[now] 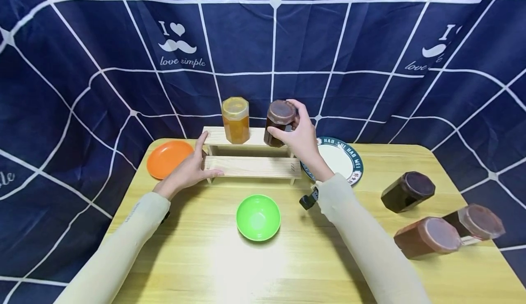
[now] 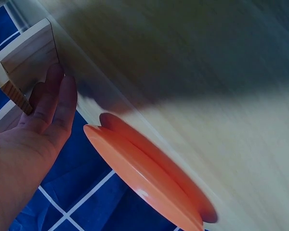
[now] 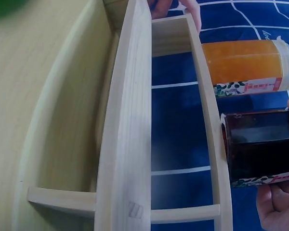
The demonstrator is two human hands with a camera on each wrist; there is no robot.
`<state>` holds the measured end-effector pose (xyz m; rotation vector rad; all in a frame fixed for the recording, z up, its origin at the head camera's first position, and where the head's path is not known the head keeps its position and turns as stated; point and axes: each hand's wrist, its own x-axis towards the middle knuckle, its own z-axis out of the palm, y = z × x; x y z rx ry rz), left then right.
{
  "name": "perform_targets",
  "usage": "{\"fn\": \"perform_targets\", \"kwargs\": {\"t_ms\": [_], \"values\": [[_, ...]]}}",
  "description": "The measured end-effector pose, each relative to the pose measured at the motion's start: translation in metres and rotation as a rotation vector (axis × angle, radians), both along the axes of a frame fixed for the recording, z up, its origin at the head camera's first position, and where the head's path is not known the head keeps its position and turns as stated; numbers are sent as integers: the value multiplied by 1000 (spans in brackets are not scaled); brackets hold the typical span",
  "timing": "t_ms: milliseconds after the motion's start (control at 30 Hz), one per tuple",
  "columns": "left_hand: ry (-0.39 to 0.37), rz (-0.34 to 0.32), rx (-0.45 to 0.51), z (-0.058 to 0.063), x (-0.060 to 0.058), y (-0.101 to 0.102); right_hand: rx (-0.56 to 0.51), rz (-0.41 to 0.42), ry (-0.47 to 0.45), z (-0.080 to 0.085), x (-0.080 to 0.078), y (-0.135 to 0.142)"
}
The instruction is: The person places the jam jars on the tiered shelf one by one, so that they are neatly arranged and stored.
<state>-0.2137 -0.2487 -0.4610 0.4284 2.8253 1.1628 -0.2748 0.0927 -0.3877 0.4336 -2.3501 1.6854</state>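
A two-tier wooden rack (image 1: 252, 167) stands on the table. My left hand (image 1: 191, 165) grips its left end, the thumb along the lower tier and a finger up at the upper one. In the left wrist view, the fingers (image 2: 62, 103) of that hand lie against the rack's end piece. My right hand (image 1: 302, 133) holds a dark jar (image 1: 276, 126) upright by its side at the right part of the upper tier. In the right wrist view the dark jar (image 3: 260, 147) has its base at the tier board. To its left, an amber jar (image 1: 237, 123) stands on the upper tier.
An orange plate (image 1: 166, 158) lies left of the rack, and a white plate with a green rim (image 1: 356, 158) lies partly behind my right arm. A green bowl (image 1: 258, 217) sits in front. Several jars, including a reddish one (image 1: 427, 238), stand at the right.
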Motion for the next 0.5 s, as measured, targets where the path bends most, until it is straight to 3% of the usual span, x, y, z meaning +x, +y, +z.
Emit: {"fn": "perform_targets", "kwargs": {"t_ms": [500], "values": [[0, 12, -15, 1, 2, 2, 45, 29, -39, 0, -11, -7]]}}
